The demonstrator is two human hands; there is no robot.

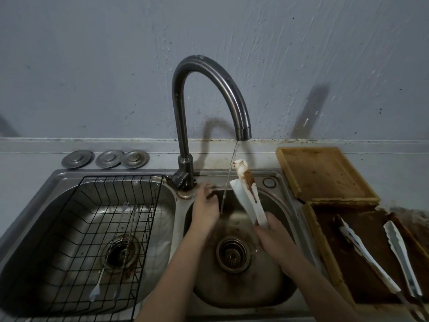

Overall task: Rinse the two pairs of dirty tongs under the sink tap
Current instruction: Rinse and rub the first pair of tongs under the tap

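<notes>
My right hand [272,231] grips a pair of white tongs [246,194] by the handle end, tips pointing up and away over the right sink basin [243,291]. Brown sauce coats the upper arm of the tongs. A thin stream of water [228,177] falls from the curved tap [209,89] just left of the tongs. My left hand [205,205] reaches toward the tap's base, fingers near the lever, holding nothing. A second pair of white tongs [380,256] lies open on a dirty wooden tray [325,247] at the right.
A black wire rack [76,240] sits in the left basin with two long metal utensils [111,252] on it. Three metal drain covers [104,158] lie behind the sink. A second wooden tray [325,173] rests at the back right against the wall.
</notes>
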